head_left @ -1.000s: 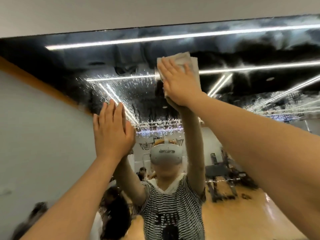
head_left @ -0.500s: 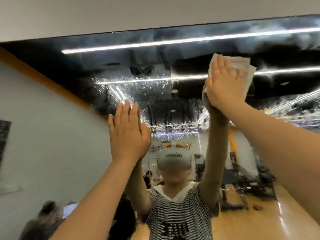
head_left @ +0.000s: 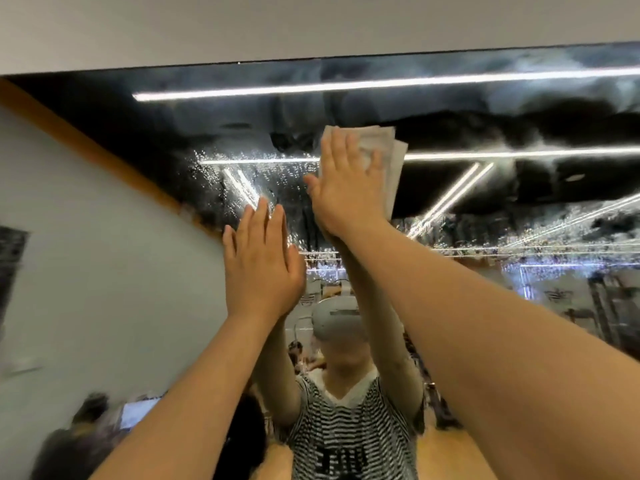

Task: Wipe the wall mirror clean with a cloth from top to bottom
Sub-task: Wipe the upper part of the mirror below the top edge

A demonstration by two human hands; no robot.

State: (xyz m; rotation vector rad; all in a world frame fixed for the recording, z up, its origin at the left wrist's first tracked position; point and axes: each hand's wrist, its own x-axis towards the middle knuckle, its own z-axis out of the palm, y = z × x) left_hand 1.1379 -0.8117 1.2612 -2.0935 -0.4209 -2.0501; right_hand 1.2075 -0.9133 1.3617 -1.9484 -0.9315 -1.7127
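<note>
Far left of the frame: the mirror (head_left: 519, 126) shows a gray wall w/ an orange strip running down toward the middle. Low in the left corner are blurry dark shapes, too fuzzy to tell.

Left-center: the left hand (head_left: 258, 268) is held up flat, fingers straight & close together, palm on the glass. It holds nothing. Water drops (head_left: 242, 168) sit on the glass just above it.

Center, a bit higher: the right hand (head_left: 349, 188) is flat too, fingers spread a little. It presses a folded white cloth (head_left: 388, 154) on the glass. The cloth sticks out past the fingertips & on the right side of the hand. It is near the top of the mirror, in the upper middle of the frame, below the top edge.

Below the hands, the mirror shows a person in a striped shirt w/ a headset, both arms up.

Right side: long light strips show in the dark glass, w/ more drops & streaks lower right. Above the mirror is plain pale wall (head_left: 311, 22).
</note>
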